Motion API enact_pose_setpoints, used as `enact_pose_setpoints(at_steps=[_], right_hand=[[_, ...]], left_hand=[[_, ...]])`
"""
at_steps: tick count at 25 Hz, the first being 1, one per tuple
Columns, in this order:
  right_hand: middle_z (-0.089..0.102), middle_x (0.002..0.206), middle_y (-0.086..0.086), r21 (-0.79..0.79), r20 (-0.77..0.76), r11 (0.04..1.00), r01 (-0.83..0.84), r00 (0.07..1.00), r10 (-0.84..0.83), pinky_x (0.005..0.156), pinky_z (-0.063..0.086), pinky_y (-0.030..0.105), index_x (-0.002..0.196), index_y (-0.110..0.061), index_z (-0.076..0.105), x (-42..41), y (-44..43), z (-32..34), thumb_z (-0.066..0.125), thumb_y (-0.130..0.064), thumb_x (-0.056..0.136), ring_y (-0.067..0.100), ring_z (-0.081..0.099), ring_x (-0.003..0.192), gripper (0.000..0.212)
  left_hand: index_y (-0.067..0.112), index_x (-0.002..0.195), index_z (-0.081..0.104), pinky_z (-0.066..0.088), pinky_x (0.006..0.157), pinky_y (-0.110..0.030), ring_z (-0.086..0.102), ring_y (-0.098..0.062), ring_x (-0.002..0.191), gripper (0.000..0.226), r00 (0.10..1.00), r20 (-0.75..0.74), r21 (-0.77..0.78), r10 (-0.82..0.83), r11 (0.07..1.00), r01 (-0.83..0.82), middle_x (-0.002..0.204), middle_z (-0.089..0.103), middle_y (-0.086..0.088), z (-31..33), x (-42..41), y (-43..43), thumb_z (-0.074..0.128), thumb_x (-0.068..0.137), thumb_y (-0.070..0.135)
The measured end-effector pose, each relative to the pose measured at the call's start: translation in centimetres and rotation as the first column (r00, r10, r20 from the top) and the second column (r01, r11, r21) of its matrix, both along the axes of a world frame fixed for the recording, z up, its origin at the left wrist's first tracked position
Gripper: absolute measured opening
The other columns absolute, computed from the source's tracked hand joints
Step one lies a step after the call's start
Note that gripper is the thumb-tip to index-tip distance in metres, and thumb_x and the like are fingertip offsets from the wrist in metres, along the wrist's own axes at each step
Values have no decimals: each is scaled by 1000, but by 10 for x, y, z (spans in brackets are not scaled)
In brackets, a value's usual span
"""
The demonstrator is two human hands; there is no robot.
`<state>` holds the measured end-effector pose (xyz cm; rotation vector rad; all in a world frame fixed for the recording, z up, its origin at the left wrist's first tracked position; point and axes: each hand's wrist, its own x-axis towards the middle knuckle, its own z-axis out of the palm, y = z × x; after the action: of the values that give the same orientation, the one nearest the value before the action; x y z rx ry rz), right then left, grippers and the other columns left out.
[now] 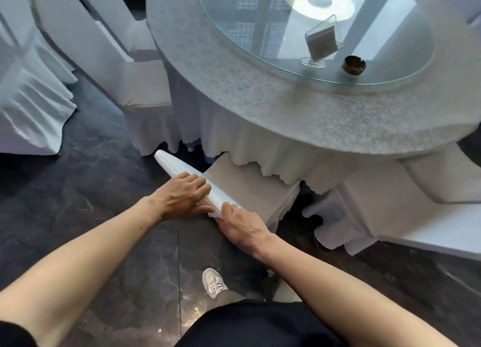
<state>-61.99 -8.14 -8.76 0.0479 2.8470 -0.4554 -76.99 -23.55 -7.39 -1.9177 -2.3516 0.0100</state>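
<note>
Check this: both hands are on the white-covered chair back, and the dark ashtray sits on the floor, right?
No: the head view shows the dark ashtray on the glass turntable, not the floor. The left hand and right hand are on the chair back.

White-covered chair (242,188), upright, tucked under the near edge of the round table (260,91); backrest top slants far-left to near-right.

A banquet hall or restaurant: a round bench (273,91) under white cloth, a glass turntable (260,34) on it, and cloth-covered chairs (109,68) at upper left.
</note>
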Motion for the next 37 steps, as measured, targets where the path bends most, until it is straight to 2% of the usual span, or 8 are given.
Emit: enact_pose_setpoints(at_steps=[4, 9, 12, 17, 21, 26, 32, 37], right_hand=[[61, 103, 21, 67, -103, 996, -57, 993, 64, 53, 34, 41, 115, -1, 44, 4, -1, -4, 34, -37, 104, 42, 64, 78, 39], [61, 69, 11, 208, -216, 965, -160, 955, 205, 35, 24, 27, 97, -3, 47, 41, 22, -5, 52, -33, 94, 29, 56, 39, 31], [58, 63, 6, 207, -276, 952, -224, 921, 276, 34, 19, 24, 94, -6, 46, 84, 50, -2, 39, -33, 93, 23, 52, 35, 28], [60, 68, 2, 211, -372, 932, -296, 857, 357, 31, 29, 28, 98, -9, 43, 180, 120, -14, 40, -38, 95, 22, 57, 45, 29], [63, 76, 2, 208, -407, 921, -329, 827, 387, 34, 39, 30, 99, -11, 45, 264, 197, -14, 41, -35, 93, 21, 64, 58, 26], [66, 91, 15, 124, -284, 950, -287, 907, 311, 59, 53, 41, 106, -4, 55, 346, 291, -20, 36, -38, 95, 35, 65, 75, 41], [62, 113, 16, 31, -128, 994, -103, 986, 106, 83, 44, 45, 120, -6, 53, 344, 327, -10, 52, -27, 97, 38, 59, 98, 31], [62, 117, 7, -134, -157, 989, 66, 984, -87, 95, 34, 34, 118, -14, 55, 376, 322, -4, 29, -45, 92, 26, 53, 108, 49]], left_hand=[[12, 81, 53, 44, 65, -36, 52, -24, 64, 61, 999, -42, 38, -13, 999, 15, 75, 53, -4, -5, 4, 2, 26, 94, 65], [13, 77, 51, 44, 63, -35, 52, -23, 63, 59, 1000, -7, 50, -7, 999, 7, 73, 53, -4, -6, 40, 16, 28, 91, 66], [16, 76, 50, 43, 58, -32, 51, -19, 60, 57, 999, 31, 89, 7, 996, -10, 71, 52, -1, -9, 89, 32, 31, 91, 67], [17, 76, 50, 37, 42, -28, 54, -16, 59, 56, 993, 117, 64, 7, 998, -14, 72, 51, 1, -9, 192, 85, 33, 90, 69], [19, 75, 50, 39, 41, -31, 54, -18, 56, 57, 984, 161, 65, 75, 994, -86, 71, 54, 1, -12, 291, 150, 29, 92, 69], [19, 85, 49, 33, 51, -29, 56, -18, 65, 53, 927, 233, 6, 294, 953, -304, 81, 54, 2, -1, 395, 237, 36, 89, 70], [21, 98, 49, 33, 59, -31, 54, -17, 72, 40, 801, 410, -38, 437, 885, -464, 91, 50, 5, 1, 410, 269, 35, 95, 59], [32, 110, 56, 34, 65, -32, 61, -20, 91, 48, 711, 473, -103, 520, 835, -541, 104, 63, 9, -4, 413, 237, 19, 96, 59]])
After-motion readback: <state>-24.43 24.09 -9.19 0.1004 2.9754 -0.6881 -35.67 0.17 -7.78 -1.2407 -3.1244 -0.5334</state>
